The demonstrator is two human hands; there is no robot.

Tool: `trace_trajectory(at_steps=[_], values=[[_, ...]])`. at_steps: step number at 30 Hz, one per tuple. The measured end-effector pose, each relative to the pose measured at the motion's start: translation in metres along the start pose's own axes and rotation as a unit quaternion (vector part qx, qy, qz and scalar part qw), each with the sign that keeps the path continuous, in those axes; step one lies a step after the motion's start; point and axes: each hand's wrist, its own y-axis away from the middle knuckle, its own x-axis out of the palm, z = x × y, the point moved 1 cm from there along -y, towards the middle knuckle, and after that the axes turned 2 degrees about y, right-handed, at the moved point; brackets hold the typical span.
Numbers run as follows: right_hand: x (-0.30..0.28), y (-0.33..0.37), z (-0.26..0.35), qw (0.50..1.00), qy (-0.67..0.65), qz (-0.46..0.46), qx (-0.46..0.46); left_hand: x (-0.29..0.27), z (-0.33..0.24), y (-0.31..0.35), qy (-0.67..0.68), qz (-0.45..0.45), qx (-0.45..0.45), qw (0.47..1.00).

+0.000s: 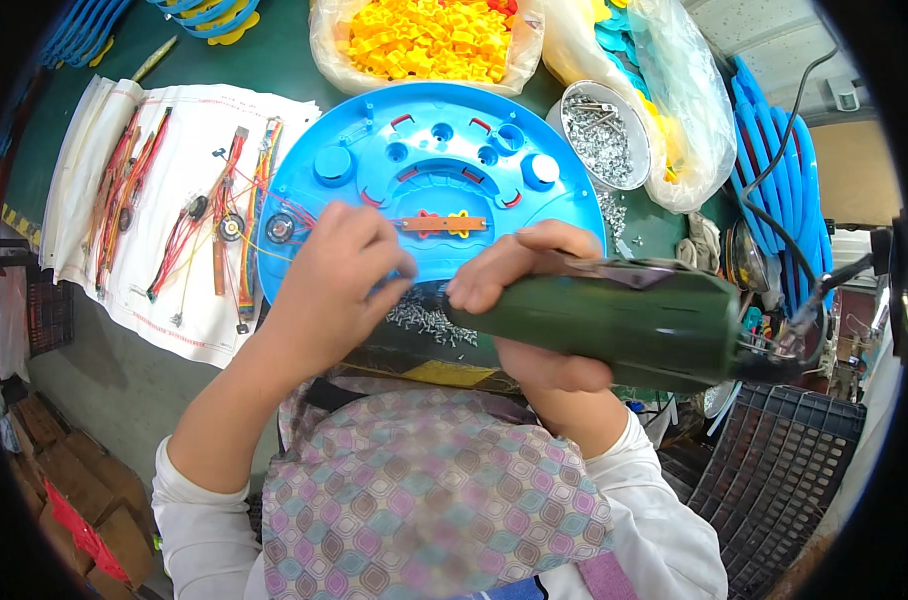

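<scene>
My right hand (pixel 519 275) is wrapped round a dark green electric screwdriver (pixel 614 325), held sideways with its cable end to the right. My left hand (pixel 349 275) hovers over the near left part of a round-topped blue plastic shell (pixel 394 110). Its fingers are curled in, and whatever they pinch, if anything, is too small to make out. On the shell lies a narrow brown circuit board (pixel 441 224) across red and yellow star-like pieces. A small round speaker (pixel 280 227) with red wires rests at the shell's left side. Loose screws (pixel 429 322) lie below the hands.
Wired harnesses (pixel 224 225) lie on white sheets (pixel 189 320) at left. A bag of yellow pieces (pixel 429 45) stands behind the shell. At right are a bowl of screws (pixel 599 135), another plastic bag (pixel 684 100) and stacked blue parts (pixel 784 190). A black crate (pixel 774 480) stands lower right.
</scene>
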Motion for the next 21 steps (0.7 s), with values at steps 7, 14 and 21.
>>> trace_trajectory(at_steps=[7,14,21], values=[[-0.012,-0.008,0.016,0.987,-0.094,0.040,-0.123,0.010,-0.018,-0.003,-0.013,0.036,0.052,0.998],[-0.019,-0.011,0.021,0.987,-0.109,0.042,-0.111,0.012,-0.015,-0.005,0.017,0.051,0.028,0.998],[-0.023,-0.040,0.021,0.984,-0.119,0.066,-0.118,0.007,-0.013,-0.028,-0.022,0.010,0.075,0.997]])
